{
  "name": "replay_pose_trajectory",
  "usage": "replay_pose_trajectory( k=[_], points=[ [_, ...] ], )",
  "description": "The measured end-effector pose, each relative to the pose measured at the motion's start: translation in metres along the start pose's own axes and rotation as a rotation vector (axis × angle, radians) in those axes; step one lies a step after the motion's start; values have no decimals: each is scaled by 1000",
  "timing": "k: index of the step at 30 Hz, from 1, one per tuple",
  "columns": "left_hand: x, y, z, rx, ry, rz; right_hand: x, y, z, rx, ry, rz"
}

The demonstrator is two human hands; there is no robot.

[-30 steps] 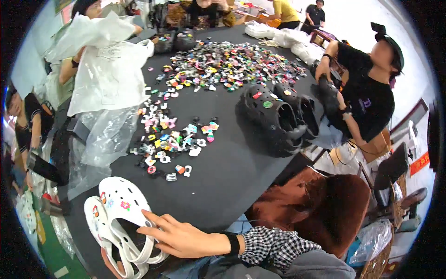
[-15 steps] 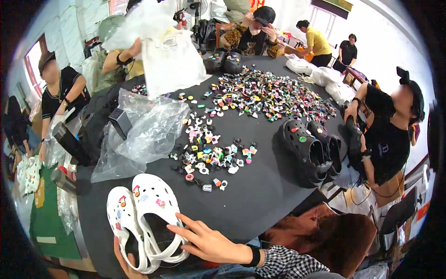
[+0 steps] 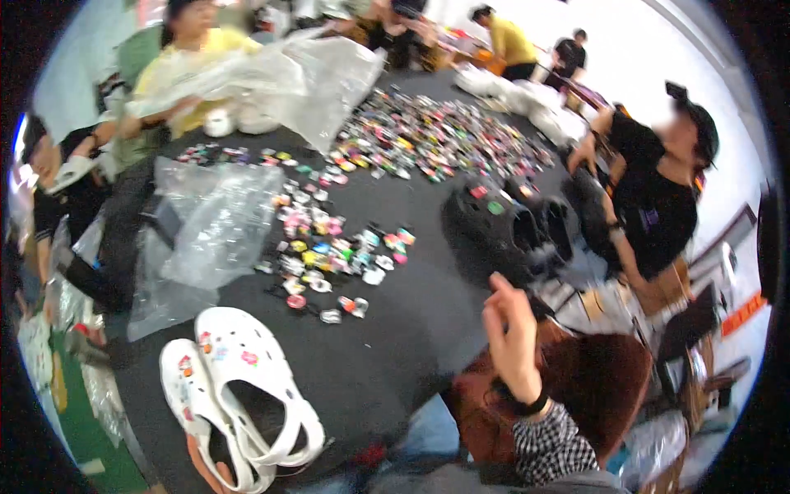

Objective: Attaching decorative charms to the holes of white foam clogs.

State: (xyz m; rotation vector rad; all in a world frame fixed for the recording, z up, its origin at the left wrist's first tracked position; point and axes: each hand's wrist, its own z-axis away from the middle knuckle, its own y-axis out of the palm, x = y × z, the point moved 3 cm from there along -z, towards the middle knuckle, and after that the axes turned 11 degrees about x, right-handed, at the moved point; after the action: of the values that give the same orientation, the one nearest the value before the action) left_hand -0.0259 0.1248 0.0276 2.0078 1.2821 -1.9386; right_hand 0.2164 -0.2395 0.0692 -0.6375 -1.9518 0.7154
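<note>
One hand shows clearly: the right hand (image 3: pixel 512 333), lifted off the dark worktop (image 3: pixel 395 362) with its fingers loosely spread and nothing in them, a dark band and a checked cuff at the wrist. It hangs over the worktop's near edge, well apart from the pair of white clogs (image 3: pixel 234 395) that lies to the lower left, soles down and side by side, small coloured charms pressed into their uppers. At the heel end of the clogs a bit of the left hand (image 3: pixel 202 453) peeks out beneath them; whether it grips or only rests there cannot be told. The clogs look light and springy, foam-like, smooth and a little slippery, so the heel strap or the side wall seems the surest place to take hold. Beyond them a scatter of small charms (image 3: pixel 329 247) covers the middle of the worktop, crumpled clear plastic bags (image 3: pixel 206 239) to its left, a pair of black clogs (image 3: pixel 510 230) to its right. Other people sit around the far sides.
</note>
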Motion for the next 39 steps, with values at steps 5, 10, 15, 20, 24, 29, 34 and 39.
replay_pose_trajectory(
  k=[5, 10, 15, 20, 24, 29, 34, 39],
  points=[
    [-6, 6, -8, 9, 225, -261, -82, -56, 19, -125, 153, 364],
    [5, 7, -3, 14, 152, -178, -96, -43, 23, -18, 219, 568],
    [-2, 9, -2, 16, 213, -106, -98, -34, 25, -117, 139, 655],
    [-4, 12, -3, -13, 56, -39, -97, -48, 29, -134, 100, 380],
    [-7, 9, -7, -19, 53, -39, -95, -36, 22, -147, 106, 403],
    [9, 4, -6, -27, 124, -184, -86, -37, 19, -172, 59, 713],
    [19, -4, 1, -157, 12, 132, -114, -35, 40, -101, 218, 673],
    [23, 0, 1, -154, -8, 278, -91, -30, 31, -42, 236, 737]
  ],
)
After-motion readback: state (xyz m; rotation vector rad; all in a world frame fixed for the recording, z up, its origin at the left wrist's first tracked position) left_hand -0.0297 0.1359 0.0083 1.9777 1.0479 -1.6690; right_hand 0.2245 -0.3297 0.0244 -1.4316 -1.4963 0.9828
